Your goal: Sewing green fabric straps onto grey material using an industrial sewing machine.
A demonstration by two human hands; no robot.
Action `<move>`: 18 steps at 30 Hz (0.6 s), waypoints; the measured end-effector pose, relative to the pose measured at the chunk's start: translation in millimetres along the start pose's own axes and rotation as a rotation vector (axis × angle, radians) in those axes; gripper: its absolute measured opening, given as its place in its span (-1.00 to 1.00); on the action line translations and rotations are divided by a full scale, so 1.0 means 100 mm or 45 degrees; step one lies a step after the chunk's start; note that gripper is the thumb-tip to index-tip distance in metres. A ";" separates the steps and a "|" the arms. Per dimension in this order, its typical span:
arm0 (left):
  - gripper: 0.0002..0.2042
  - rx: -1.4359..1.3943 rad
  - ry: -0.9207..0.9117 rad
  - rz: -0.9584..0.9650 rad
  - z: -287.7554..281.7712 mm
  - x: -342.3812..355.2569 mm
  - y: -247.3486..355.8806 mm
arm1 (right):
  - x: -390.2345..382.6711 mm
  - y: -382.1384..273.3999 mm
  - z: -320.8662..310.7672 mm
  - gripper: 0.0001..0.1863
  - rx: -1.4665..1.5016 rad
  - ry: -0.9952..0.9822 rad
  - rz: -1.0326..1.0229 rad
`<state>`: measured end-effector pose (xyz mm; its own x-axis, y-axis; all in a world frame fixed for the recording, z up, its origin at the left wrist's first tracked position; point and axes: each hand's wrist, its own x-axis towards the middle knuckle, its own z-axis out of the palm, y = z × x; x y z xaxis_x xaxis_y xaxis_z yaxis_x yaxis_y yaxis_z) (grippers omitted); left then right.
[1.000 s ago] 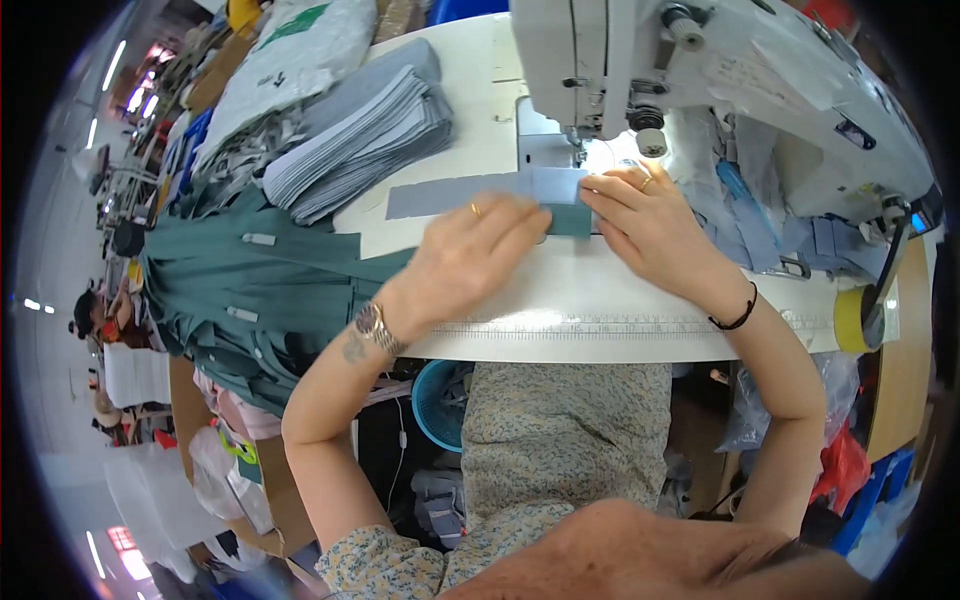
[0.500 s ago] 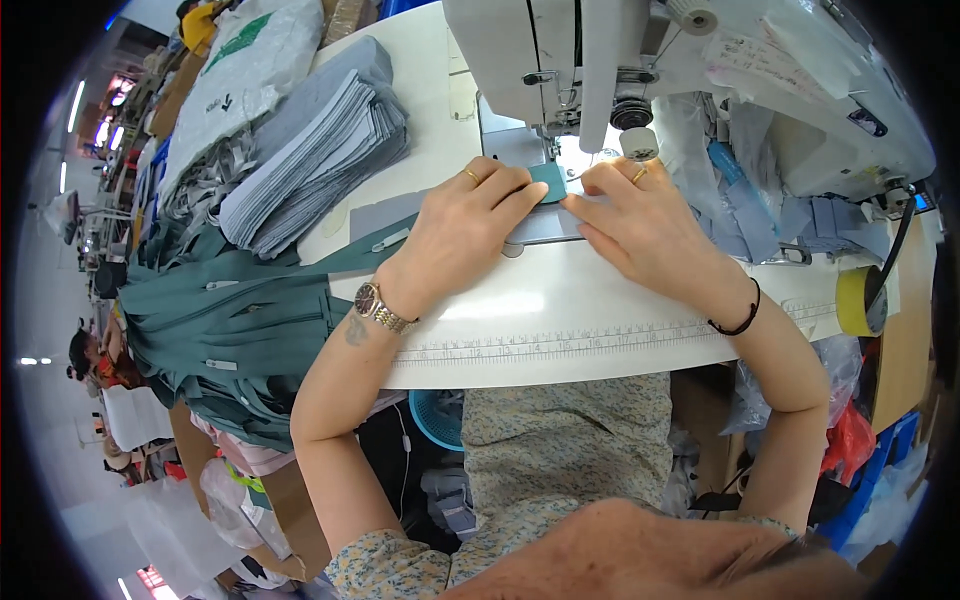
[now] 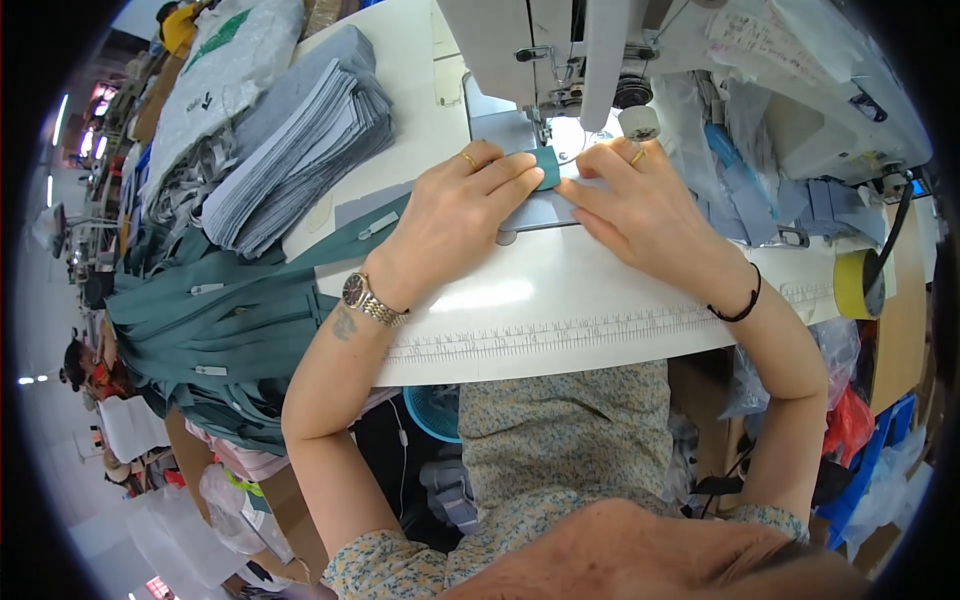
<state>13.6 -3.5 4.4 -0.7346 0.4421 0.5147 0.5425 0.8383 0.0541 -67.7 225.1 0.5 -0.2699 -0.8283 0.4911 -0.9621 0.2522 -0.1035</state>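
My left hand [image 3: 450, 215] is closed at the end of a dark green fabric strip [image 3: 546, 168], thumb and fingertips pressed onto it just in front of the presser foot [image 3: 541, 130] of a sewing machine [image 3: 560, 45]. The strip passes under that hand and runs left to a heap of green garments [image 3: 225, 315] with pale zip pulls. My right hand [image 3: 650, 205] rests on the machine bed, fingers bent and thumb apart from the index finger. Its index fingertip touches or nearly touches the strip's right edge; nothing shows in its grasp.
A stack of folded grey-blue fabric pieces [image 3: 300, 150] lies at the left, beside a white plastic bag [image 3: 225, 75]. A printed ruler [image 3: 530, 338] follows the table's near edge. At the right are grey fabric pieces [image 3: 835, 210] and a roll of yellow tape [image 3: 855, 284].
The whole view has shifted slightly, so the table and stack appear a little further left and higher. Both hands keep about the same place at the strip's end.
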 end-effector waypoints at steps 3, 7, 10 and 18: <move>-0.56 0.055 -0.044 0.026 -0.02 -0.01 0.00 | 0.00 0.02 0.00 -0.73 0.018 -0.004 -0.012; -0.53 0.125 -0.088 0.052 -0.05 -0.02 0.01 | -0.02 0.09 -0.02 -0.72 0.052 0.060 -0.018; -0.53 0.130 -0.083 0.071 -0.03 -0.01 0.01 | 0.03 0.08 -0.05 -0.71 0.051 0.024 -0.029; -0.57 0.125 0.001 0.040 0.02 -0.06 -0.03 | 0.03 0.13 -0.01 -0.69 0.114 -0.048 -0.076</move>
<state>15.9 -7.8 -0.7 -0.7175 0.4686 0.5154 0.5226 0.8513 -0.0465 -81.0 226.4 1.3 -0.2113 -0.8590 0.4663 -0.9757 0.1572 -0.1525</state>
